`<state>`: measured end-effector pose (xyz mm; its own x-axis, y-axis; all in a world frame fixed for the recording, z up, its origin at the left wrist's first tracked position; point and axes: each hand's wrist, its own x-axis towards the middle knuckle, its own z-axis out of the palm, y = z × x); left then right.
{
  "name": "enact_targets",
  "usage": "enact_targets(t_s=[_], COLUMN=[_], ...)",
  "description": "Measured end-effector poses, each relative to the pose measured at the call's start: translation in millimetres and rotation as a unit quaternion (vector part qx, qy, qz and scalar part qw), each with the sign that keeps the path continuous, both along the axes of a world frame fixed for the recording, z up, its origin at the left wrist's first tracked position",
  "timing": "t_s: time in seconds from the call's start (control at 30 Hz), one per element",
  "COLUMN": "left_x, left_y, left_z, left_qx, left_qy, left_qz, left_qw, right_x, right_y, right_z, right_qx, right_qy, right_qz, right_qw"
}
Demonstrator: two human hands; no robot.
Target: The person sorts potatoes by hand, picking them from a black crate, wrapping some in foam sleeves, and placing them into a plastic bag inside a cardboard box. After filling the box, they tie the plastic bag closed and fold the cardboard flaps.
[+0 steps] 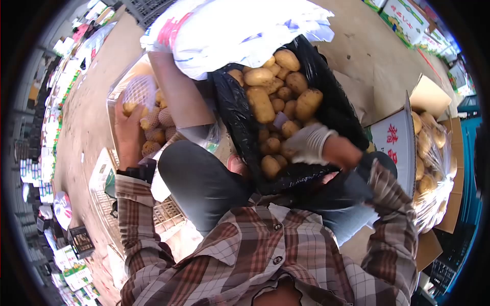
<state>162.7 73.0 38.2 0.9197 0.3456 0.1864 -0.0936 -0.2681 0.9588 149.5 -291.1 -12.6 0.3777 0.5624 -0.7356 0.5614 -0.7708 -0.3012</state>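
A long-sleeved plaid shirt (255,255) is worn, checked in brown, rust and off-white, with an open collar and a small dark button seen on the front placket. Both sleeves are carried down to the wrists, and the left cuff is darker in its check. Grey-blue trousers (204,183) are worn over the knees. The right hand (309,144) is covered by a thin white knitted glove, while the left hand (128,135) is left ungloved.
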Motion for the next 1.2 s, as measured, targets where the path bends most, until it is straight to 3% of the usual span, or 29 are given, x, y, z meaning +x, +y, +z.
enact_targets(t_s=[0.1,0.13,0.17,0.23,0.3,0.33,0.4,0.47,0.5,0.53,0.57,0.63,0.67,0.77,0.9,0.97,1.0,1.1,1.13,1.2], left_x=[19.8,25.6,30.0,35.8,45.2,53.3,71.1,88.7,98.5,104.2,113.3,131.5,146.8,207.3,270.7,285.2,291.8,298.7,300.7,309.1], left_y=[-8.5,-11.4,-14.7,-78.3,-123.2,-140.5,-166.1,-176.7,-180.6,-184.5,-186.2,-185.5,-181.9,-177.4,-202.1,-227.5,-239.7,-257.2,-257.6,-242.1], left_z=[-8.7,-12.4,-16.6,-16.3,-29.2,-38.3,-62.9,-88.9,-96.8,-98.7,-93.6,-81.3,-83.2,-87.9,-102.3,-113.6,-116.4,-143.9,-153.5,-174.6], left_qx=[0.257,0.339,0.417,0.293,0.37,0.368,0.409,0.415,0.416,0.397,0.401,0.48,0.505,0.521,0.539,0.512,0.506,0.494,0.515,0.489], left_qy=[0.062,0.082,0.101,0.187,0.096,0.1,0.113,0.068,0.021,-0.026,-0.029,-0.098,-0.194,-0.175,-0.131,-0.087,0.02,0.04,0.001,-0.117], left_qz=[-0.081,-0.108,-0.134,-0.302,-0.427,-0.432,-0.491,-0.459,-0.427,-0.354,-0.356,-0.264,-0.239,-0.195,-0.217,-0.158,-0.098,-0.065,-0.075,-0.104], left_qw=[0.961,0.931,0.893,0.888,0.819,0.817,0.761,0.783,0.803,0.846,0.843,0.831,0.806,0.812,0.804,0.84,0.857,0.866,0.854,0.858], right_x=[39.1,58.3,67.8,100.2,92.0,87.6,77.4,62.8,57.0,49.2,50.4,53.9,56.0,60.9,62.2,63.2,64.1,65.4,62.8,71.7], right_y=[-49.9,-82.7,-84.0,-110.8,-90.3,-74.8,-52.1,-38.8,-22.1,-16.8,-14.6,-8.7,-8.3,-6.4,-8.1,-9.0,-9.1,-12.8,-12.7,-14.5], right_z=[-9.8,-70.3,-64.1,-144.9,-124.0,-114.4,-115.5,-148.8,-143.1,-171.6,-172.8,-175.1,-180.6,-182.9,-185.3,-179.7,-177.3,-176.7,-180.3,-183.0], right_qx=[-0.134,-0.097,-0.085,-0.014,-0.017,-0.019,0.01,0.099,0.058,0.11,0.114,0.079,0.077,0.061,0.062,0.065,0.054,0.086,0.109,0.115], right_qy=[-0.102,-0.2,-0.168,-0.203,-0.174,-0.154,-0.149,-0.183,-0.124,-0.139,-0.142,-0.127,-0.118,-0.092,-0.108,-0.08,-0.083,-0.08,-0.126,-0.101], right_qz=[-0.06,-0.107,-0.22,-0.158,-0.21,-0.256,-0.241,-0.184,-0.211,-0.25,-0.253,-0.259,-0.256,-0.27,-0.277,-0.281,-0.275,-0.276,-0.282,-0.279], right_qw=[0.984,0.969,0.957,0.966,0.962,0.954,0.959,0.961,0.968,0.952,0.95,0.954,0.956,0.956,0.953,0.954,0.956,0.954,0.945,0.948])
